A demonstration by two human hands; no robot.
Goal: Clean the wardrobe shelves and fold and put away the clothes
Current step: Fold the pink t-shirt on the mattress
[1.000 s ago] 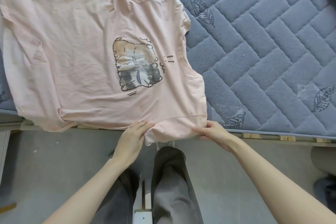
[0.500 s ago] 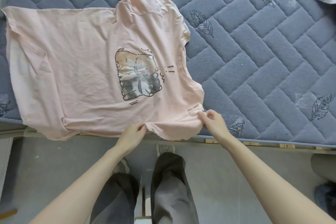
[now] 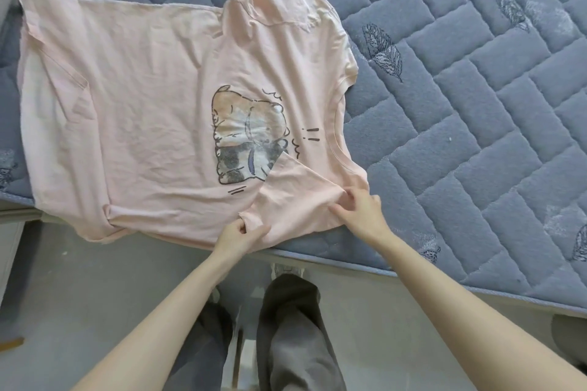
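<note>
Pinching near sleeve [image 3: 295, 197] of T-shirt [image 3: 143, 124], our left hand [image 3: 236, 240] and right hand [image 3: 362, 214] held it folded over print [image 3: 247, 127]; shirt overhung mattress [image 3: 476, 136] edge; bare mattress rightward, grey floor [image 3: 95, 289] below.

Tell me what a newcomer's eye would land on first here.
A pink T-shirt lies spread across the left of a grey-blue quilted mattress, with a cartoon animal print near its middle. At the near edge, the left hand and the right hand pinch the shirt's near sleeve, which is folded up over the print's lower corner.
</note>
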